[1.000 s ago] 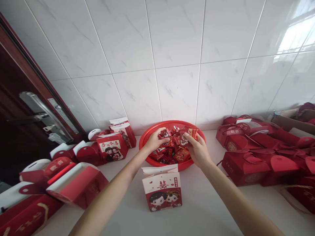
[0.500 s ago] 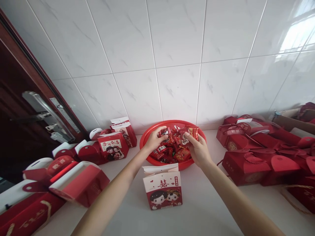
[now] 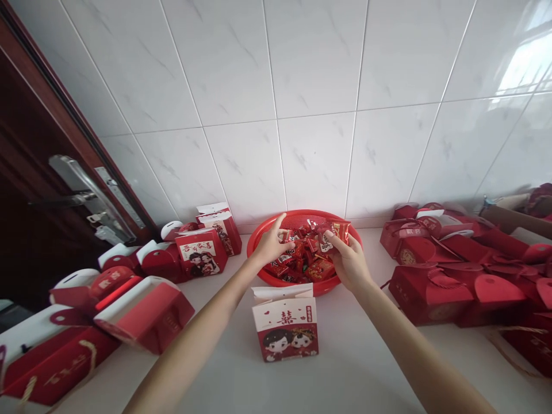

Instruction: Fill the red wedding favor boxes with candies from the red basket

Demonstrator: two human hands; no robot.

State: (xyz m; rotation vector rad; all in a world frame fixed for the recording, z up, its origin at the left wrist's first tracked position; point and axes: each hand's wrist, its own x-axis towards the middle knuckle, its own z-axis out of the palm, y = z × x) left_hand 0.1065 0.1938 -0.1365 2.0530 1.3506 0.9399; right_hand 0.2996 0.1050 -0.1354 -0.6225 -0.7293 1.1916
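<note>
Head view. Both bare arms reach forward over a white counter (image 3: 353,368) to a round red basket (image 3: 259,241) set against the tiled wall (image 3: 302,86). The basket holds a heap of red-wrapped candies (image 3: 308,265).

Left hand (image 3: 269,246): over the basket's left part, index finger raised and pointing up, thumb and other fingers pinched on a small red candy (image 3: 285,236) at the top of the heap.

Right hand (image 3: 348,260): over the basket's right part, fingers closed around several candy packets (image 3: 330,237), held just above the heap.

Just in front of the basket, between the forearms, an open gift box (image 3: 285,328) stands upright, white above and red below, with a cartoon couple printed on its front.

Left of the basket: more gift boxes (image 3: 142,299), some upright, some on their sides, beside a dark door (image 3: 38,190) with a metal handle. Right of the basket: a crowd of closed red boxes (image 3: 448,270).
</note>
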